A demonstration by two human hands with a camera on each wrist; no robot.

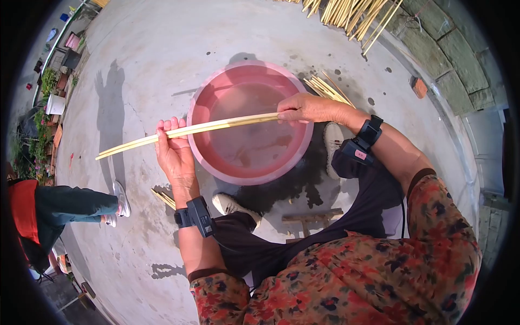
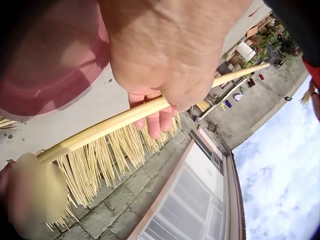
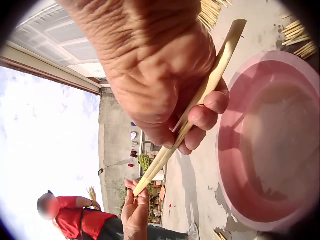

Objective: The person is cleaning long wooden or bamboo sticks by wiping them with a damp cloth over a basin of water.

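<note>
Two long, pale yellow peeled sticks (image 1: 216,126) lie close together and reach across a pink basin (image 1: 196,149) toward the left. My right hand (image 1: 303,108) grips their near end above the basin's right side, fingers curled round them in the right wrist view. Farther along, left of the rim, my left hand (image 1: 176,154) is turned palm up and holds them between thumb and fingers. In the left wrist view the fingertips (image 2: 155,127) show past the sticks, and my thumb side hides part of their length. Cloudy water (image 1: 249,124) stands in the basin.
More sticks (image 1: 327,89) lie right of the basin, a few (image 1: 163,199) near my left forearm, and a large heap (image 1: 357,16) along the wall. A low wooden stool (image 1: 311,218) is by my feet. Another person (image 3: 87,217) in red stands at left, near potted plants.
</note>
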